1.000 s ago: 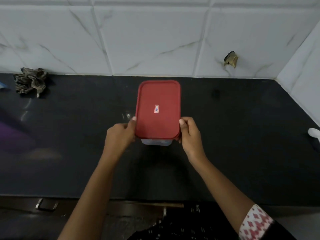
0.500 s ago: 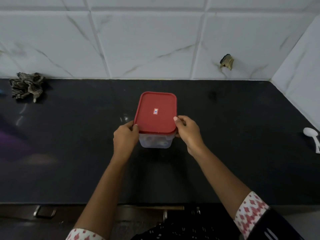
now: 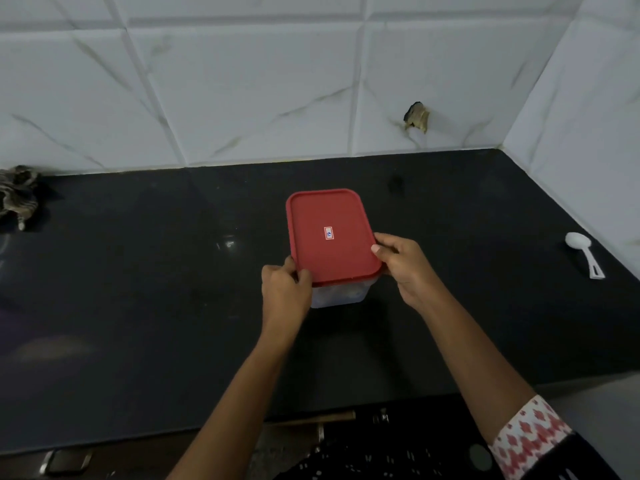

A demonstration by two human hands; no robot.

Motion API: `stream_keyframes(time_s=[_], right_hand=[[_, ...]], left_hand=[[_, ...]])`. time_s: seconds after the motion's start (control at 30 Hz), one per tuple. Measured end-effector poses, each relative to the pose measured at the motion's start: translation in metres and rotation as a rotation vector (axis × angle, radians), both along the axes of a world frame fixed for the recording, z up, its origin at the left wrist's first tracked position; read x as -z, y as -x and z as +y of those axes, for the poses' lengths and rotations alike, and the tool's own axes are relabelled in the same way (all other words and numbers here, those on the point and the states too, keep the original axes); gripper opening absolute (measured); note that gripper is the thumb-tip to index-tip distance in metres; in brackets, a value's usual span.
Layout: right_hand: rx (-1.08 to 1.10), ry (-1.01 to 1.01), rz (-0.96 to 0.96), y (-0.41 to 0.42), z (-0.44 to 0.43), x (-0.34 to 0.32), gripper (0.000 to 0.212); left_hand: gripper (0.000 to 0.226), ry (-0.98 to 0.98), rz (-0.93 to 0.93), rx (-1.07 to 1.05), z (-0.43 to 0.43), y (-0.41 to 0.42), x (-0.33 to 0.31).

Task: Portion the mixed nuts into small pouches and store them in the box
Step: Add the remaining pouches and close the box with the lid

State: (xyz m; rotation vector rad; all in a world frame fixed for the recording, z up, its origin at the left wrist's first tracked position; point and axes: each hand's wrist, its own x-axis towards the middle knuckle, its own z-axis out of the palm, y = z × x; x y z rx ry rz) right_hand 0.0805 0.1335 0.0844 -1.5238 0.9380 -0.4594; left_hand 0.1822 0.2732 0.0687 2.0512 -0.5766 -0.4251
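Note:
A clear plastic box [image 3: 341, 294] with a red lid [image 3: 329, 216] stands on the black counter [image 3: 138, 289] in the middle of the view. A small white sticker sits on the lid. My left hand [image 3: 284, 289] grips the box at its near left corner, fingers curled round the lid's edge. My right hand [image 3: 403, 268] grips the near right side, thumb on the lid's rim. What lies inside the box is too blurred to tell. No pouches or nuts show.
A white plastic spoon [image 3: 585, 254] lies on the counter at the far right, near the side wall. A crumpled striped cloth [image 3: 17, 195] sits at the far left by the tiled back wall. A drawer handle [image 3: 65, 460] shows below the counter's front edge.
The box came down from a raised, closer position to the counter and turned slightly clockwise. Both hands stayed on its near corners. The view shifted left, bringing the spoon in.

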Motion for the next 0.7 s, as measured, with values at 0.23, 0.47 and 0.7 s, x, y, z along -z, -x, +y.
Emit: stream_keyframes(time_s=[0.23,0.47,0.7], right_hand=[[0.019,-0.033,-0.004,0.014,-0.02,0.007,0.035],[0.045,-0.035,0.134,-0.008,-0.05,0.004,0.044],[-0.004,-0.199,-0.018,-0.054,-0.077,0.005,0.04]], left_hand=[[0.022,-0.049,-0.075,0.075,-0.016,0.011,-0.003],[0.045,-0.106,0.149,-0.015,-0.047,-0.035,-0.015],[0.047,0.1,0.377,-0.078,-0.107,-0.062,-0.015]])
